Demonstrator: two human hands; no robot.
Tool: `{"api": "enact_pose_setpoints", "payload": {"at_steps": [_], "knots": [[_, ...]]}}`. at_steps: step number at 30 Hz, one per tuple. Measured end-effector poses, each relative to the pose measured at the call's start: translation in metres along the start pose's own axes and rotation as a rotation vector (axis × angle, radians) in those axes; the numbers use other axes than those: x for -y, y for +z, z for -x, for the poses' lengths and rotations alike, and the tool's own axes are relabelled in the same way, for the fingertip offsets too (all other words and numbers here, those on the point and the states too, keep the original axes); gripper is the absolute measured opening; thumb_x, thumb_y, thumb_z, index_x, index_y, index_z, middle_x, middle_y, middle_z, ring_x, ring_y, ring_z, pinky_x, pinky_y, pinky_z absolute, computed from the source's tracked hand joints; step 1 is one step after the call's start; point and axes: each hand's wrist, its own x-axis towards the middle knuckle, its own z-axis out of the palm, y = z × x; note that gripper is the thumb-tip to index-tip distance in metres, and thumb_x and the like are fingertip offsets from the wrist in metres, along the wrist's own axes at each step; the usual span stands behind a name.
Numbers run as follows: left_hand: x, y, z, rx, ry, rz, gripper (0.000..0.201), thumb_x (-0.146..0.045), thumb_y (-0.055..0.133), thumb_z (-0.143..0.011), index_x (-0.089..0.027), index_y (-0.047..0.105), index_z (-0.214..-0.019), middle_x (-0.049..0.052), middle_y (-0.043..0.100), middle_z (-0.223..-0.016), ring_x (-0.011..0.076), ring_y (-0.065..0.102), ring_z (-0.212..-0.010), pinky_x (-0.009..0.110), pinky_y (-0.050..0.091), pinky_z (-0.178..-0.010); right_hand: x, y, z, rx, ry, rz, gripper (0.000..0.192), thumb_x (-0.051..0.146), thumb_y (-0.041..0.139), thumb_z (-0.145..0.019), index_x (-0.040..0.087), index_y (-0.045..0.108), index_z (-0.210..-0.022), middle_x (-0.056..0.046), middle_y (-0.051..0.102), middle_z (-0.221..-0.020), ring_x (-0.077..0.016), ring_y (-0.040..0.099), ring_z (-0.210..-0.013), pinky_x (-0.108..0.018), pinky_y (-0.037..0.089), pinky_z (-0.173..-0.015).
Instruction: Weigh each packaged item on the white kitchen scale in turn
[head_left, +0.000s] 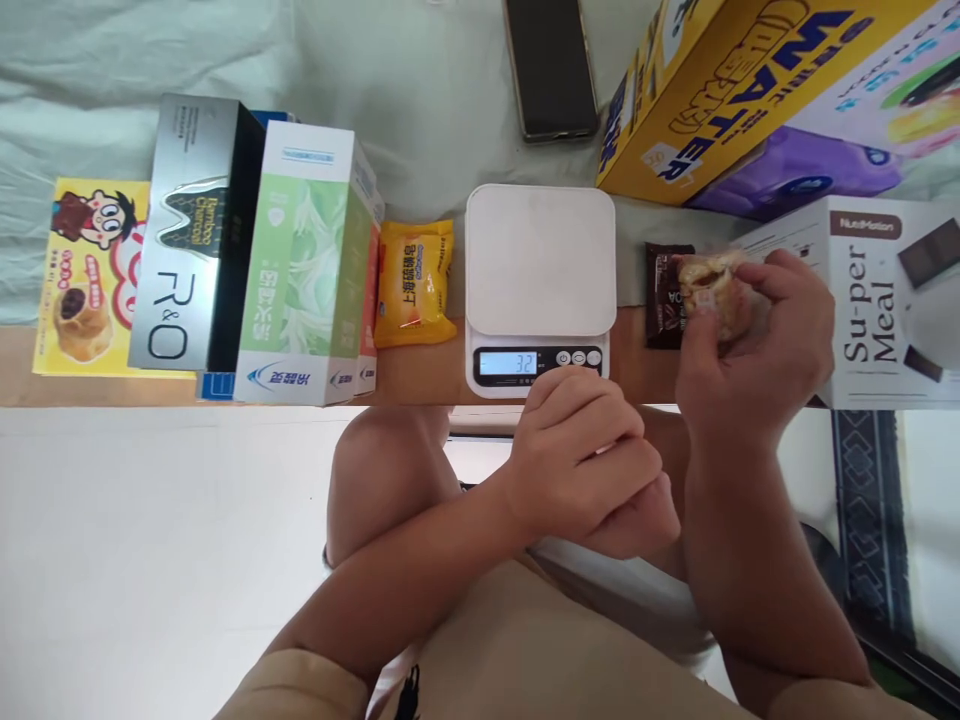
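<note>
My right hand [757,350] pinches a small wrapped pastry [716,298], golden brown inside clear plastic, between thumb and fingers. It is held over the right side of a dark brown sachet [663,298], partly covering it. My left hand [592,460] is closed in a loose fist just in front of the kitchen scale, with nothing sticking out of it; its palm side is hidden. The white kitchen scale [540,260] has a bare plate, and its lit display [510,362] reads 32. Left of the scale lies a yellow soap packet [415,285].
On the left stand a white-green box [300,270], a silver-black box [180,240] and a yellow snack box [86,290]. A phone [551,65] lies at the back. A yellow box [720,90], a purple pack [802,170] and a white box [870,350] fill the right.
</note>
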Motion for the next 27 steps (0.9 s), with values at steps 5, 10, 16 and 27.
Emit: {"api": "enact_pose_setpoints", "payload": {"at_steps": [5,10,16,27], "knots": [[0.001,-0.001,0.002,0.032,-0.013,0.012,0.013,-0.010,0.048,-0.066,-0.020,0.039,-0.067,-0.001,0.048,-0.067,0.0148,0.047,-0.073,0.033,0.044,-0.074,0.004,-0.002,0.003,0.033,0.004,0.102,0.050,0.033,0.066,-0.083,0.018,0.070,-0.131,-0.015,0.077,-0.130,-0.0351,0.075,-0.123,-0.057,0.060,-0.104],[0.001,-0.002,0.001,0.044,-0.018,0.016,0.013,-0.011,0.048,-0.066,-0.020,0.040,-0.067,0.000,0.048,-0.068,0.0151,0.047,-0.074,0.033,0.044,-0.074,0.018,-0.007,0.001,0.069,0.085,0.105,0.041,0.033,0.067,-0.084,0.020,0.072,-0.123,-0.010,0.081,-0.118,-0.0314,0.073,-0.118,-0.055,0.057,-0.107],[0.002,-0.004,0.001,0.029,-0.023,0.016,0.014,-0.009,0.047,-0.064,-0.020,0.038,-0.067,0.000,0.046,-0.068,0.0151,0.046,-0.073,0.033,0.043,-0.072,0.019,-0.008,0.003,0.109,0.021,0.015,0.031,0.023,0.061,-0.089,0.021,0.072,-0.117,-0.010,0.075,-0.120,-0.0253,0.071,-0.111,-0.053,0.055,-0.110],[0.020,-0.024,-0.022,-0.101,-0.031,-0.083,0.014,-0.012,0.050,-0.071,-0.021,0.040,-0.068,-0.001,0.047,-0.065,0.0152,0.043,-0.067,0.034,0.043,-0.066,0.073,0.014,-0.026,-0.157,-0.280,-0.109,0.022,0.029,0.069,-0.093,0.026,0.064,-0.113,-0.004,0.072,-0.117,-0.0226,0.073,-0.111,-0.050,0.059,-0.104]]}}
